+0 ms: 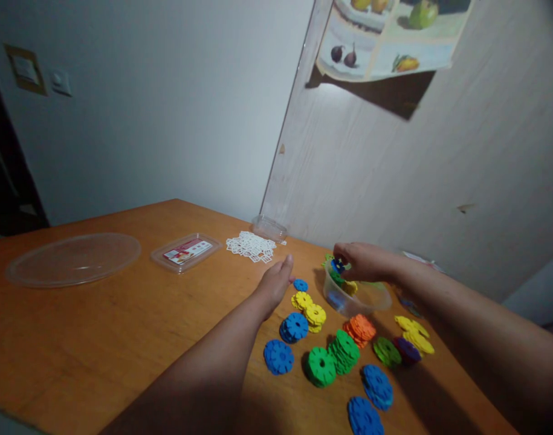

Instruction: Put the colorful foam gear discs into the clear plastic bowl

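Note:
My right hand [364, 261] is over the clear plastic tub [371, 297], its fingers closed on a blue notched disc [337, 264]. Inside the tub lie green, yellow and blue discs, partly covered by that hand. My left hand [275, 283] rests beside a single blue disc [300, 285], thumb up and apart; its other fingers are partly hidden, and I see nothing held in it. Toward me stand sorted stacks: yellow discs [316, 315], blue discs [278, 357], green discs [321, 367] and orange discs [360, 330].
A pile of white lattice pieces [251, 246] lies near the wall before a clear plastic box [269, 228]. Farther left are a labelled rectangular lid [185, 252] and a large oval lid [77, 261]. More yellow discs [414, 335] and a purple stack [407, 350] sit under my right forearm.

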Action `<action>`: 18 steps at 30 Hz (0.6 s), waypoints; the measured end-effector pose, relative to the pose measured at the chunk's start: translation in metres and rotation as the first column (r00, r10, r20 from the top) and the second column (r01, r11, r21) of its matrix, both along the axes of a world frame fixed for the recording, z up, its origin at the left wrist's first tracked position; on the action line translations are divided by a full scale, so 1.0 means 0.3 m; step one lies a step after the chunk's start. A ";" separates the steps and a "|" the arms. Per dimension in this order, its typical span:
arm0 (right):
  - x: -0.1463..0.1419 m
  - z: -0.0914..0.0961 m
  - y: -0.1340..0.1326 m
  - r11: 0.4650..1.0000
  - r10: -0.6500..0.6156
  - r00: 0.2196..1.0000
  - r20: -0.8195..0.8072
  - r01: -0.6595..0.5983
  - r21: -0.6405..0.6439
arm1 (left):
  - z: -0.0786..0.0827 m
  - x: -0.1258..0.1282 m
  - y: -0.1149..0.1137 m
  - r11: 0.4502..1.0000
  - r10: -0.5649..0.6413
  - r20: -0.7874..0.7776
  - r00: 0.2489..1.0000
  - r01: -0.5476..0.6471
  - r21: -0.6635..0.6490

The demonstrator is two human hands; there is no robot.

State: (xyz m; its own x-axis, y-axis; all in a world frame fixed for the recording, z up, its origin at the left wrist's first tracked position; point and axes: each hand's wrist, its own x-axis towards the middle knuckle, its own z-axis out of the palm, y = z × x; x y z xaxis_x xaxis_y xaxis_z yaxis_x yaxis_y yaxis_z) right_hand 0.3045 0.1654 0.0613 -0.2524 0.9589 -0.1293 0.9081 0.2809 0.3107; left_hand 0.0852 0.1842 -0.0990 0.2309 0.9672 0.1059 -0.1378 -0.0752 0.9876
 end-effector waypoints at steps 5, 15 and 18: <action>0.066 -0.052 -0.031 0.990 -0.064 0.998 0.015 0.065 -0.122 | 0.017 -0.001 -0.010 1.000 -0.001 0.009 1.000 0.001 -0.016; 0.071 -0.108 -0.022 0.979 -0.065 0.995 -0.075 0.049 -0.195 | 0.019 0.000 -0.009 1.000 -0.011 0.035 0.999 0.011 -0.018; 0.076 -0.079 -0.010 0.986 -0.087 0.990 -0.112 0.070 -0.149 | 0.017 -0.001 -0.008 1.000 -0.016 0.021 1.000 0.016 -0.013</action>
State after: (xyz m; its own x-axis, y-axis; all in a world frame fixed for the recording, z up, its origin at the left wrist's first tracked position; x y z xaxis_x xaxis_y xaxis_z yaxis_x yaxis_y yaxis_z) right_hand 0.3274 0.1624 0.0376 -0.1987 0.9498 -0.2417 0.9568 0.2414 0.1621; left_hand 0.0851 0.1820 -0.0940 0.2443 0.9647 0.0986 -0.1598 -0.0603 0.9853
